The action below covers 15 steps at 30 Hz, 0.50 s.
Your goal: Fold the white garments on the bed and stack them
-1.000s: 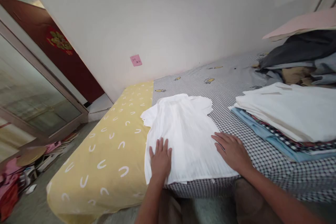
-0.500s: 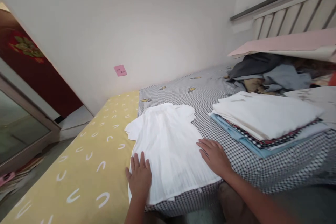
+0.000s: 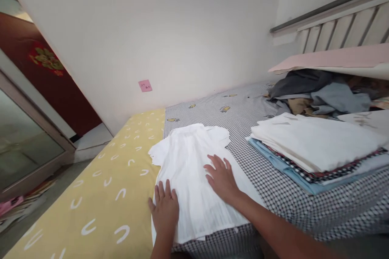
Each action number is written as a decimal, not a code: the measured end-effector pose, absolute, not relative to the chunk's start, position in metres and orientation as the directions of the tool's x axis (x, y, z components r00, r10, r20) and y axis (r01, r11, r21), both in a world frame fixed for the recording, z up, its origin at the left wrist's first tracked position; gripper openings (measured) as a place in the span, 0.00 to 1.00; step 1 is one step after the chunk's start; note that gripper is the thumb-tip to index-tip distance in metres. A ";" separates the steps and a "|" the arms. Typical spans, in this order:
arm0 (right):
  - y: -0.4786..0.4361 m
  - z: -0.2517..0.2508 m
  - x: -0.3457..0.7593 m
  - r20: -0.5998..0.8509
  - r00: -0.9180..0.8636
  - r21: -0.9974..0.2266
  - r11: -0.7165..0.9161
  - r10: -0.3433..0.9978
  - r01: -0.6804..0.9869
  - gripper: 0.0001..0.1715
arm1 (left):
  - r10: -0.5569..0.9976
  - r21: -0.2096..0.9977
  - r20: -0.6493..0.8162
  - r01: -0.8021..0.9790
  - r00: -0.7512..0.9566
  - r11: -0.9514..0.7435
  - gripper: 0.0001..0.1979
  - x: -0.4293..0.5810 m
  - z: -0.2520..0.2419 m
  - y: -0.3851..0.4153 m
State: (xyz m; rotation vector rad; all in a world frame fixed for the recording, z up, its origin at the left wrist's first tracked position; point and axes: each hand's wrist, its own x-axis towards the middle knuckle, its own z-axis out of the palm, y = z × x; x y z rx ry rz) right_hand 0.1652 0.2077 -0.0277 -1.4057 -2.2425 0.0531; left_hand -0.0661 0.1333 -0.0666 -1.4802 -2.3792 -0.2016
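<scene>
A white short-sleeved garment (image 3: 191, 162) lies spread out on the bed, its collar end toward the wall and its hem near the bed's front edge. My left hand (image 3: 165, 210) rests on its lower left edge, fingers apart and holding nothing. Over the middle right of the cloth is my right hand (image 3: 221, 178), fingers spread, with nothing in it. Whether the right palm touches the fabric I cannot tell.
Folded clothes (image 3: 313, 141) are stacked on the checked sheet (image 3: 243, 125) at right. Behind them, dark and grey clothes (image 3: 334, 93) lie under a pink board (image 3: 334, 59). A yellow sheet (image 3: 103, 194) covers the left side.
My right hand has moved left, from the garment's right edge to over its middle. My left hand stays at the left edge. The view has shifted slightly.
</scene>
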 end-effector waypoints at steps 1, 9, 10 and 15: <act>0.208 -0.030 0.157 0.323 -0.403 -0.312 0.498 0.857 0.809 0.25 | 0.841 -0.048 0.360 0.892 -0.405 0.450 0.27 -0.066 -0.067 0.133; 0.210 -0.052 0.152 0.054 -0.549 -0.396 0.523 0.834 0.755 0.31 | 0.835 -0.038 0.369 0.891 -0.408 0.452 0.27 -0.068 -0.071 0.134; 0.210 -0.052 0.153 0.052 -0.555 -0.398 0.527 0.830 0.751 0.30 | 0.835 -0.036 0.372 0.892 -0.406 0.450 0.27 -0.068 -0.071 0.133; 0.209 -0.054 0.155 0.068 -0.568 -0.401 0.544 0.820 0.737 0.28 | 0.829 -0.010 0.367 0.889 -0.422 0.457 0.27 -0.067 -0.069 0.134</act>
